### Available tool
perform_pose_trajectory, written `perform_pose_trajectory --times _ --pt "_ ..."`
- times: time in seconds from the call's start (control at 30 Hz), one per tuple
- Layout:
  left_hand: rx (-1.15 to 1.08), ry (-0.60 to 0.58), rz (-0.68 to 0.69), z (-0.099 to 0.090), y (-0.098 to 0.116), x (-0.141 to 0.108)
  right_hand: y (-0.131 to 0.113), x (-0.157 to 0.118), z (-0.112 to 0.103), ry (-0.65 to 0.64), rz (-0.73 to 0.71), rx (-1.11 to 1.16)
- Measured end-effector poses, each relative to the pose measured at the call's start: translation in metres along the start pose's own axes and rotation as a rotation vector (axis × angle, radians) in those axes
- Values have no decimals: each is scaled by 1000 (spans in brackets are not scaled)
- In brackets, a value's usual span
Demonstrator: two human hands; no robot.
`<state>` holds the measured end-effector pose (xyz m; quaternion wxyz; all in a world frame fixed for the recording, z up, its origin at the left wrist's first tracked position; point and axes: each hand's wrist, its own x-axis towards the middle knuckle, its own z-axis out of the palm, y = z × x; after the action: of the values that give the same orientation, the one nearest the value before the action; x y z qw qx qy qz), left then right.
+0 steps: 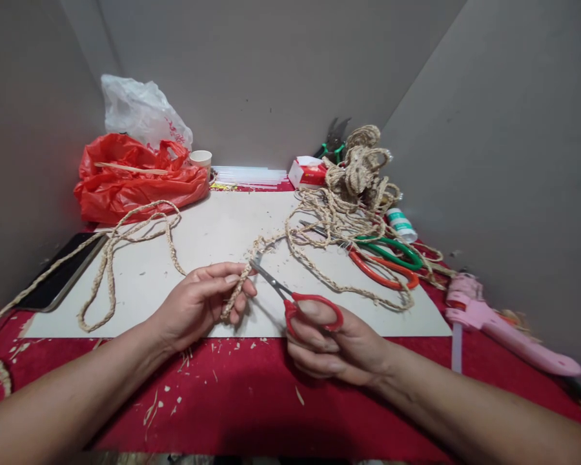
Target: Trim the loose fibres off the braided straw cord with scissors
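A braided straw rope [242, 279] is pinched in the fingers of my left hand [201, 294], just above the white board [145, 303]. My right hand [336, 339] has its fingers through the red handles of a pair of scissors [290, 300]. The scissor tips touch or overlap the rope by my left fingertips; whether they cut into it I cannot tell. One length of rope [109, 278] loops across the board's left side. Another stretch runs right into a tangled rope pile [334, 216].
A red plastic bag [140, 187], white bag [140, 110] and paper cup [201, 159] stand back left, with a phone [61, 271] nearer. Glue sticks [249, 175] lie behind the board. Scissors with orange and green handles [387, 278] lie right, near a pink glue gun [508, 332].
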<state>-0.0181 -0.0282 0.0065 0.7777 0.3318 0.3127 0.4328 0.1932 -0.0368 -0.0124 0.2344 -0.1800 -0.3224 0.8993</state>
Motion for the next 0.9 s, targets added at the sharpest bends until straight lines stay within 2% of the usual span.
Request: perform_pose_trajectory --times 0.47,0.67,0.9 --pt "-5 115 -10 -1 -2 3 4 0 -3 -17 3 -72" --pt "175 194 37 -5 -4 3 2 0 -2 -23 17 -72" --pt "369 249 155 4 -1 -2 1 0 -5 -58 40 -43"
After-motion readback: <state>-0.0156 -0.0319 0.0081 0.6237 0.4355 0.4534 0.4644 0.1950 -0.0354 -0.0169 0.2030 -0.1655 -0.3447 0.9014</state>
